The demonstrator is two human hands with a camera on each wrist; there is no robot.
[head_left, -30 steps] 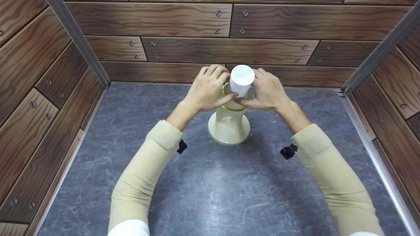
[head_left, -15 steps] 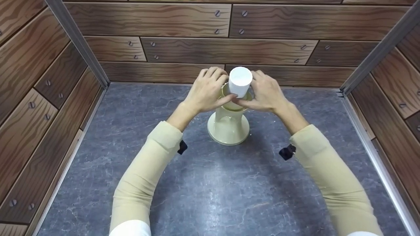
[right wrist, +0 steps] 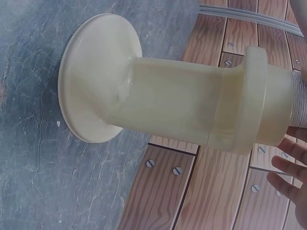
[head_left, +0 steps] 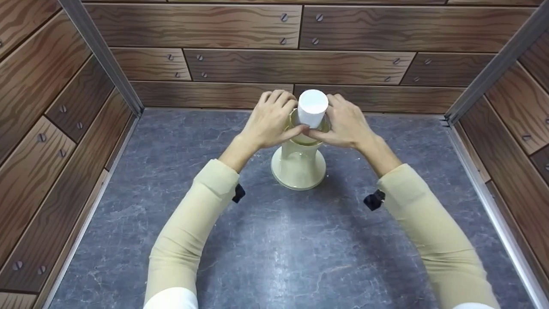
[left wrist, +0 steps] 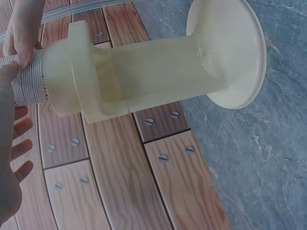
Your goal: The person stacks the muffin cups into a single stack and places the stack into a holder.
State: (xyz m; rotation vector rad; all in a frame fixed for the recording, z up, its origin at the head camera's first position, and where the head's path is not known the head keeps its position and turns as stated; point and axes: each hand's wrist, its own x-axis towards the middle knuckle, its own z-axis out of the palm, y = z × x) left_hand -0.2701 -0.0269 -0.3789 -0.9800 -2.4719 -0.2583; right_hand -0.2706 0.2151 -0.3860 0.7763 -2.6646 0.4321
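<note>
A cream stand (head_left: 298,167) with a round flared base and a wide collar stands upright on the floor surface. Rising from its open top is what looks like a stack of white cups (head_left: 312,109), upside down; its ribbed rims (left wrist: 28,84) show in the left wrist view. My left hand (head_left: 271,118) holds the stack from the left, thumb across the near side. From the right, my right hand (head_left: 345,120) holds it, the two thumbs nearly meeting. In the right wrist view some right fingers (right wrist: 288,167) are spread beside the stack. The stack's lower end is hidden inside the stand.
Wood-patterned panels (head_left: 240,66) wall in the back and both sides, with metal rails (head_left: 493,206) along the edges. The dark grey marbled surface (head_left: 274,244) spreads around the stand and under both forearms. Small black devices (head_left: 374,200) hang at the wrists.
The white stack has sunk slightly and shifted a little left, with both hands following it down a small way. The stand stays in place.
</note>
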